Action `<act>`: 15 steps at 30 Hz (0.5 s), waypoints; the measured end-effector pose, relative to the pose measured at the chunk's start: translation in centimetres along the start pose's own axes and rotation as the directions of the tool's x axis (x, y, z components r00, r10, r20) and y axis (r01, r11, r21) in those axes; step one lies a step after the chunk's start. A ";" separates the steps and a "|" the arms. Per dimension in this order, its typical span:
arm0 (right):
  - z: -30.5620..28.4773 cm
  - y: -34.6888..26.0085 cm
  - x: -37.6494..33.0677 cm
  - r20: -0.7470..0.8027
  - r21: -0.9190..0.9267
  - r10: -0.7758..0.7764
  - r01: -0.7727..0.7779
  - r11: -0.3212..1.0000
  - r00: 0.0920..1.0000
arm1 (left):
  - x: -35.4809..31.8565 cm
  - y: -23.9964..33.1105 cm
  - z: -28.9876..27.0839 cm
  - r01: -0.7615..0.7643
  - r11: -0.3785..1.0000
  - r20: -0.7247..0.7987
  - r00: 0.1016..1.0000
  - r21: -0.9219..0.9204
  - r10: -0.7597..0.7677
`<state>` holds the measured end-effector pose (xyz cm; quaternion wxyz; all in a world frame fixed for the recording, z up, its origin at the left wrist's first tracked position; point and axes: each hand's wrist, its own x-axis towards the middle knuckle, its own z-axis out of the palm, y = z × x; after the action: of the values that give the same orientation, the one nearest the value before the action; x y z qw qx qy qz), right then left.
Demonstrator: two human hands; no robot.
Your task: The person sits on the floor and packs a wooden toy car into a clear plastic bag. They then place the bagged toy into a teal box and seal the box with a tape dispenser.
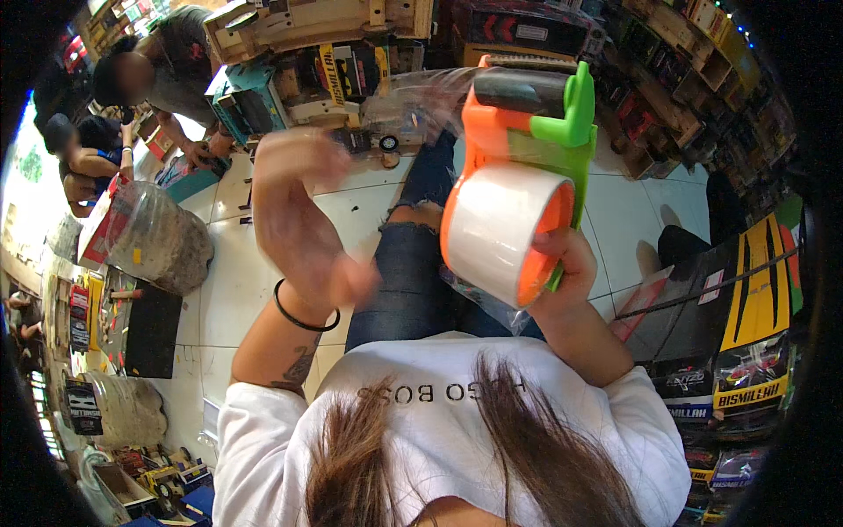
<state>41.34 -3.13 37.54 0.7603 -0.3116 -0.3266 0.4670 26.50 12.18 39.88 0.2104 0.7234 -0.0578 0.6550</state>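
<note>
My right hand [566,263] is closed around an orange and green tape dispenser [492,132], raised in front of my body. It carries a wide roll of clear tape [496,220] on an orange core, with fingers reaching into the core. A serrated edge and a dark roller top the dispenser. From there a clear, shiny film [417,97] stretches left. My left hand [294,189], blurred by motion, is up at the left with thumb and fingers apart. Nothing shows in it. A black band circles that wrist.
Wooden toy trucks [325,35] stand ahead, and boxes are stacked at the right. A black and yellow panel [755,299] lies near right. Large bundles in clear plastic [158,237] stand at left. Another person [180,70] bends over things at far left, with others behind. The floor is white tile [228,290].
</note>
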 end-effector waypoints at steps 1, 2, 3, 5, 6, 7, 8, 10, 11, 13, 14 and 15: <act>0.0 -0.2 0.0 -0.005 0.018 0.019 -0.019 1.000 1.000 | -0.2 -0.4 0.1 0.232 0.968 -0.008 0.972 -0.092 -0.234; 0.0 -0.3 0.0 -0.004 0.037 0.021 -0.021 0.999 1.000 | -0.2 -0.7 0.2 0.483 0.862 0.115 0.875 -0.152 -0.470; 0.0 -0.3 0.0 -0.039 0.107 0.075 -0.070 0.992 0.996 | -0.2 -1.2 0.2 0.619 0.744 0.224 0.785 -0.251 -0.577; -0.1 -0.3 -0.1 -0.009 0.145 0.100 -0.097 0.985 0.995 | 0.4 -2.0 0.3 0.810 0.443 0.462 0.584 -0.384 -0.668; -0.2 -0.3 -0.1 -0.004 0.145 0.099 -0.097 0.985 0.995 | 0.9 -2.4 0.4 0.845 0.429 0.488 0.534 -0.318 -0.690; -0.3 -0.2 -0.2 0.000 0.145 0.098 -0.097 0.985 0.995 | 1.5 -2.8 0.4 0.867 0.428 0.515 0.496 -0.254 -0.700; -0.5 -0.2 -0.3 0.005 0.144 0.097 -0.097 0.985 0.995 | 2.0 -3.0 0.3 0.858 0.440 0.549 0.509 -0.264 -0.663; -0.8 -0.2 -0.5 -0.010 0.140 0.091 -0.088 0.986 0.996 | 2.5 -3.2 0.2 0.947 0.314 0.569 0.295 -0.067 -0.768; -1.0 -0.2 -0.6 0.004 0.185 0.105 -0.103 0.977 0.995 | 2.4 -3.2 0.1 0.966 0.258 0.576 0.212 -0.002 -0.789; -1.3 -0.2 -0.7 0.039 0.256 0.105 -0.111 0.960 0.994 | 1.9 -3.0 0.0 0.980 0.144 0.617 0.028 0.139 -0.786; -1.5 -0.2 -0.8 0.043 0.292 0.125 -0.132 0.947 0.991 | 1.4 -2.9 0.1 0.993 0.067 0.704 -0.022 0.098 -0.710; -1.6 -0.1 -0.8 0.048 0.309 0.130 -0.138 0.941 0.990 | 0.8 -2.8 0.1 0.997 -0.023 0.761 -0.070 0.072 -0.645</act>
<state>42.33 -4.19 36.51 0.7620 -0.2030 -0.2370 0.5674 27.69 14.81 40.04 0.7453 0.6380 0.1923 0.0240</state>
